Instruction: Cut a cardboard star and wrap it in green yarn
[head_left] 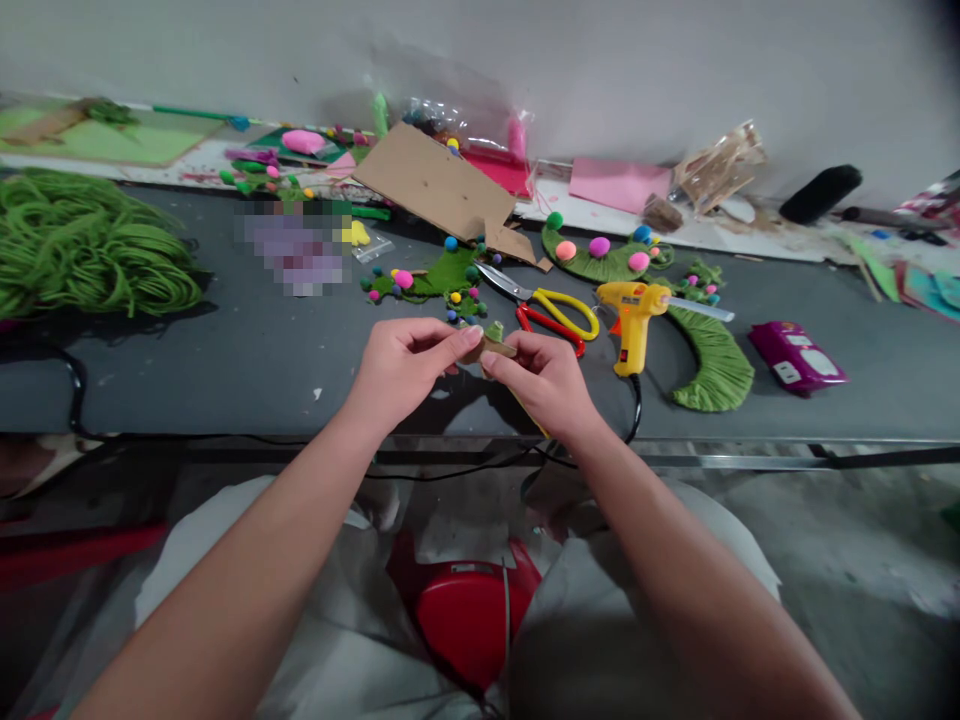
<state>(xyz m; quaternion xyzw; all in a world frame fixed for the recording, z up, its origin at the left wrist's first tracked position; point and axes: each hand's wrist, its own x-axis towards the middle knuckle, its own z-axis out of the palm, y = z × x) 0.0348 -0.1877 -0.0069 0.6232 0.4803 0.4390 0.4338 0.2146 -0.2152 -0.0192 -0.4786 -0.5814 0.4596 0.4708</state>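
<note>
Between my two hands, just above the front part of the table, is a small brown cardboard piece (504,348) with a bit of green material (494,330) on it. My left hand (405,368) pinches its left side between thumb and fingers. My right hand (546,382) grips the right side, thumb on top; the fingertips underneath are hidden. Right behind my hands lie scissors (559,312) with one yellow and one red handle. A green shape with colourful pompoms (448,275) lies beyond my left hand. To the right rests a yellow glue gun (634,325) with a clear stick in its back.
A heap of green yarn (90,245) covers the table's left end. At right are a green yarn-wrapped crescent (716,365) and a purple packet (799,357). Cardboard (431,185) and another pompom-trimmed crescent (600,262) lie behind. A black cord (637,405) runs over the front edge.
</note>
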